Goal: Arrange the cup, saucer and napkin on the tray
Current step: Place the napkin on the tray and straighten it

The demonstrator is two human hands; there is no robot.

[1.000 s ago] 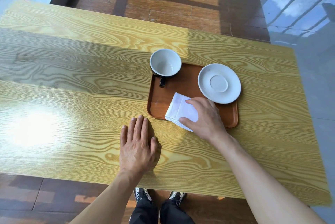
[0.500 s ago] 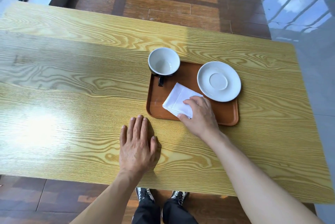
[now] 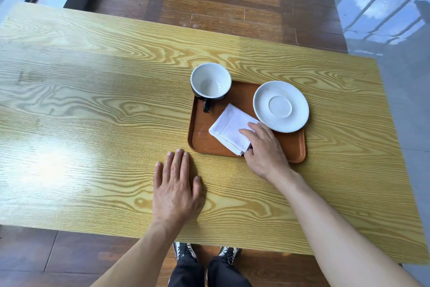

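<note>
Centrally, the folded white cloth napkin [image 3: 230, 129] lies on the brown rectangular tray [image 3: 200, 133], pinched at its near corner by the right hand [image 3: 265, 149] fingers [image 3: 249, 132]; square it gently. Left hand [image 3: 175, 190] rests flat, fingers spread, on the wooden table [image 3: 93, 112].

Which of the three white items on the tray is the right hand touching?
The folded napkin, lying between the cup and saucer on the tray. The right hand has fingers on its near corner; the cup and saucer stand untouched.
</note>
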